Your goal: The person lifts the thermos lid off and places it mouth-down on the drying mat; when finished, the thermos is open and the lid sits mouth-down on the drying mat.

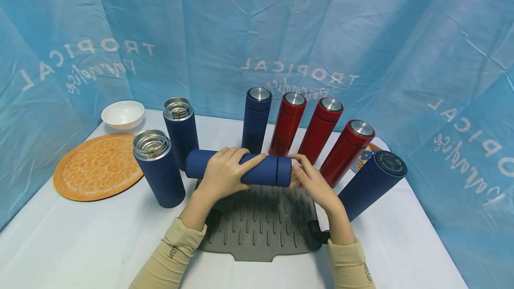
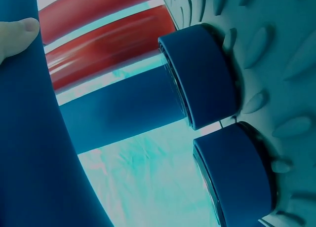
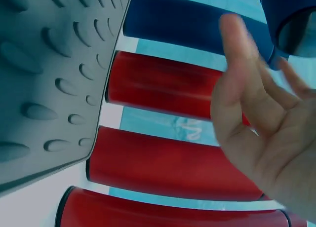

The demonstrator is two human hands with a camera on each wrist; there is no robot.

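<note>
My left hand (image 1: 225,171) grips a blue thermos (image 1: 259,171) lying sideways above the grey ridged mat (image 1: 261,231). In the left wrist view its thumb lies along the blue body. My right hand (image 1: 317,186) is at the thermos's capped right end. The right wrist view shows this hand (image 3: 266,108) blurred, fingers loosely spread and apart from the metal-ended lid (image 3: 298,32). Two blue thermos lids (image 2: 202,79) rest on the mat in the left wrist view; the held thermos and hands cover them in the head view.
Two uncapped blue thermoses (image 1: 160,177) with strainers stand left, beside a round orange-brown placemat (image 1: 98,166) and white bowl (image 1: 123,115). A capped blue thermos (image 1: 256,119) and three red ones (image 1: 288,124) stand behind the mat. Another blue thermos (image 1: 369,186) with a dark top stands right.
</note>
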